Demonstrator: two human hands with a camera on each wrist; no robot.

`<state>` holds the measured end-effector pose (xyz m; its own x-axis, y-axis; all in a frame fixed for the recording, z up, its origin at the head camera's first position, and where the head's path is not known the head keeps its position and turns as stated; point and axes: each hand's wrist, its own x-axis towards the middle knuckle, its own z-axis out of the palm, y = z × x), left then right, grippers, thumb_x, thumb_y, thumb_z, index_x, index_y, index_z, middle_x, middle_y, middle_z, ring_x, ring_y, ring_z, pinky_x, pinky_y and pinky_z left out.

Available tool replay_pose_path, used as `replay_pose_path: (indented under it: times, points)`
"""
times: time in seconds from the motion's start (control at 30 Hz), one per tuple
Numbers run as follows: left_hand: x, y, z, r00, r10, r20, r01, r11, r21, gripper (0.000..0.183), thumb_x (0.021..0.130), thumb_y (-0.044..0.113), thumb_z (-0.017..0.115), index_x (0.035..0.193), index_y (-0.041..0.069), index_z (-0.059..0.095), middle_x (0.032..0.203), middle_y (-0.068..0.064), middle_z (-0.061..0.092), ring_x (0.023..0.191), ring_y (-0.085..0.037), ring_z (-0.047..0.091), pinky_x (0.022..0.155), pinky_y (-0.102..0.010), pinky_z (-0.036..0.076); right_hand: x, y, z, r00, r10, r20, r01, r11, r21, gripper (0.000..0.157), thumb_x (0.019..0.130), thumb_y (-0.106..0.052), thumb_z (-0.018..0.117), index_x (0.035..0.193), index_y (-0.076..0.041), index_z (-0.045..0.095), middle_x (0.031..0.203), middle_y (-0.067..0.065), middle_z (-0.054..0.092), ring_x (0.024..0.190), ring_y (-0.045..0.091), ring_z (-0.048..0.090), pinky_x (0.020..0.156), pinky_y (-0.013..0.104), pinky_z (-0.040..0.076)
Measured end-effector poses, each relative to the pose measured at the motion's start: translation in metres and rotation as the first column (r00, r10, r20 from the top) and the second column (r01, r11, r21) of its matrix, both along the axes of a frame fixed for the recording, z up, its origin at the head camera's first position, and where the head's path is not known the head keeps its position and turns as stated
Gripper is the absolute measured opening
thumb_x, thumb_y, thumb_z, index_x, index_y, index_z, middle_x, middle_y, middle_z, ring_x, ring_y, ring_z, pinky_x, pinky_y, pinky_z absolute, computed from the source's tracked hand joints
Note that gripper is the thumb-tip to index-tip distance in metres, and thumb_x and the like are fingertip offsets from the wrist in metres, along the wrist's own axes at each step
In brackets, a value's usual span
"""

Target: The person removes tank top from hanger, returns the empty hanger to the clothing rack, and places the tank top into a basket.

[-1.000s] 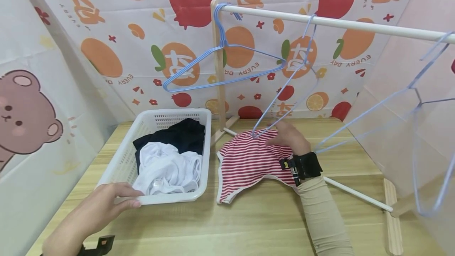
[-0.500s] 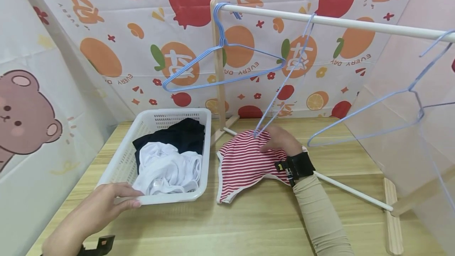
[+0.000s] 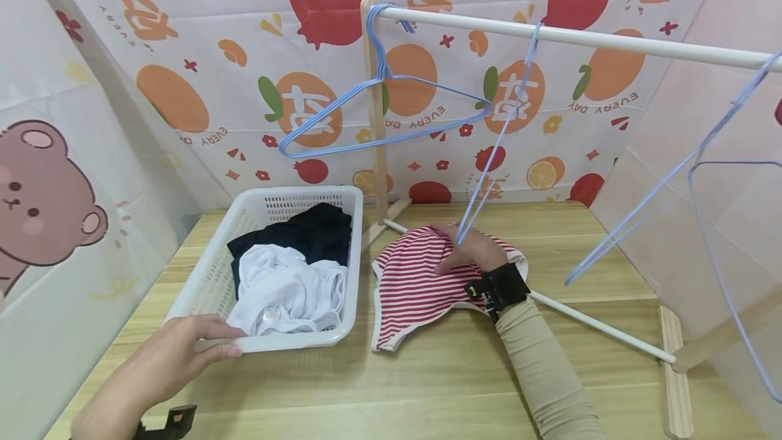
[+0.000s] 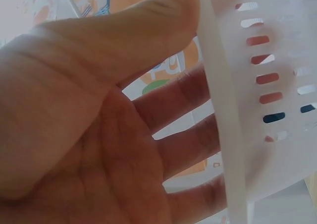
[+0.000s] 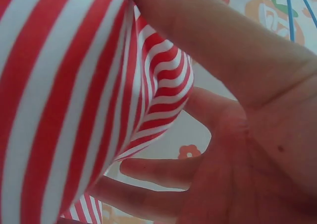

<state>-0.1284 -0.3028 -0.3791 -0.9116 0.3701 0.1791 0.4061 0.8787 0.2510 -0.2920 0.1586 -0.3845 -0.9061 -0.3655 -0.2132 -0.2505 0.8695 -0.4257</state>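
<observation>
My left hand (image 3: 198, 345) grips the near rim of the white plastic basket (image 3: 351, 277), thumb on one side and fingers behind its slotted wall in the left wrist view. Inside lie a white garment (image 3: 293, 284) and a black garment (image 3: 318, 229). My right hand (image 3: 473, 250) rests on a red-and-white striped garment (image 3: 415, 284) with white trim, spread on the table. In the right wrist view, the thumb touches the cloth (image 5: 59, 85); the other fingers reach behind a bulging fold, wide apart from the thumb. Some fingertips are hidden by cloth.
A white rail (image 3: 586, 41) on wooden posts crosses above the table. Several blue hangers (image 3: 330, 114) hang bunched at its left end. One hanger (image 3: 501, 127) dangles in front of my right hand; another hanger (image 3: 690, 155) hangs farther right. A lower bar (image 3: 601, 324) runs near the tabletop.
My right hand has moved left and slightly down over the striped garment, whose right edge now shows and whose top has creased. The two right-hand hangers have swung. My left hand stays on the basket.
</observation>
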Motion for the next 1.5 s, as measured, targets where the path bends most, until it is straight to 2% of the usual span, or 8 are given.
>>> replay_pose_path:
  times: [0.17, 0.43, 0.6, 0.77, 0.97, 1.17, 1.37, 1.5]
  points:
    - [0.000, -0.001, 0.000, 1.000, 0.003, 0.000, -0.003, 1.000, 0.002, 0.017, 0.078, 0.026, 0.087, 0.094, 0.021, 0.082, 0.093, 0.007, 0.080, 0.102, -0.035, 0.072, 0.088, -0.050, 0.058, -0.002, -0.001, -0.005, 1.000, 0.025, -0.009, -0.025, 0.999, -0.028, 0.105, 0.076, -0.024, 0.093, 0.160, -0.013, 0.032, 0.157, 0.026, 0.045, 0.146, 0.044, 0.043, 0.122, 0.056, 0.036]
    - [0.000, -0.001, -0.001, 1.000, 0.005, -0.002, -0.005, 1.000, -0.004, 0.017, 0.078, 0.027, 0.087, 0.094, 0.022, 0.082, 0.093, 0.009, 0.080, 0.103, -0.035, 0.072, 0.088, -0.049, 0.058, -0.005, -0.007, -0.009, 0.997, 0.047, -0.059, -0.044, 0.997, 0.063, 0.074, 0.073, -0.021, 0.094, 0.139, -0.009, 0.062, 0.136, 0.015, 0.067, 0.131, 0.036, 0.059, 0.113, 0.049, 0.047]
    - [-0.001, -0.001, 0.000, 1.000, 0.007, 0.018, -0.007, 1.000, 0.002, 0.017, 0.078, 0.026, 0.086, 0.094, 0.021, 0.082, 0.094, 0.007, 0.080, 0.103, -0.038, 0.072, 0.088, -0.052, 0.058, -0.006, -0.009, -0.013, 0.993, 0.016, -0.118, -0.002, 0.993, 0.118, 0.065, 0.068, -0.018, 0.095, 0.128, -0.011, 0.070, 0.130, 0.012, 0.070, 0.124, 0.034, 0.063, 0.105, 0.051, 0.052]
    - [-0.001, -0.001, 0.000, 1.000, -0.003, 0.005, 0.003, 1.000, 0.003, 0.017, 0.078, 0.027, 0.087, 0.094, 0.022, 0.082, 0.092, 0.009, 0.080, 0.101, -0.030, 0.073, 0.087, -0.049, 0.058, -0.007, -0.009, -0.017, 0.988, -0.011, -0.153, 0.033, 0.989, 0.144, 0.063, 0.070, -0.016, 0.093, 0.128, -0.010, 0.071, 0.130, 0.012, 0.071, 0.123, 0.033, 0.064, 0.105, 0.049, 0.053]
    - [0.000, -0.001, 0.003, 0.999, 0.005, 0.036, -0.005, 1.000, 0.007, 0.017, 0.079, 0.027, 0.086, 0.095, 0.020, 0.083, 0.095, 0.007, 0.080, 0.103, -0.039, 0.072, 0.088, -0.053, 0.057, -0.004, -0.011, -0.015, 0.979, -0.074, -0.190, 0.098, 0.988, 0.118, 0.029, 0.071, -0.006, 0.089, 0.097, -0.012, 0.078, 0.090, 0.004, 0.073, 0.085, 0.021, 0.063, 0.070, 0.035, 0.052]
    - [0.001, 0.000, 0.002, 0.999, 0.011, 0.047, -0.012, 1.000, 0.016, 0.018, 0.079, 0.026, 0.086, 0.095, 0.019, 0.083, 0.095, 0.005, 0.080, 0.106, -0.043, 0.070, 0.090, -0.057, 0.056, -0.005, -0.010, -0.015, 0.961, -0.055, -0.271, 0.090, 0.989, 0.118, 0.017, 0.067, -0.002, 0.086, 0.077, -0.010, 0.075, 0.080, 0.005, 0.072, 0.079, 0.021, 0.060, 0.068, 0.032, 0.048]
    - [0.000, 0.000, 0.002, 0.999, 0.015, 0.045, -0.016, 1.000, 0.012, 0.018, 0.079, 0.027, 0.086, 0.095, 0.019, 0.083, 0.095, 0.006, 0.080, 0.105, -0.041, 0.071, 0.089, -0.055, 0.056, -0.004, -0.009, -0.014, 0.957, -0.073, -0.280, 0.102, 0.991, 0.088, 0.019, 0.070, 0.003, 0.081, 0.083, -0.011, 0.080, 0.077, 0.003, 0.068, 0.077, 0.020, 0.055, 0.067, 0.032, 0.042]
    - [0.000, -0.001, 0.001, 0.999, 0.010, 0.033, -0.010, 1.000, 0.010, 0.018, 0.079, 0.027, 0.086, 0.095, 0.020, 0.083, 0.094, 0.007, 0.080, 0.103, -0.038, 0.072, 0.089, -0.054, 0.057, -0.004, -0.008, -0.013, 0.961, -0.102, -0.258, 0.120, 0.991, 0.056, 0.027, 0.072, 0.006, 0.080, 0.095, -0.008, 0.081, 0.087, 0.005, 0.073, 0.083, 0.022, 0.060, 0.075, 0.036, 0.050]
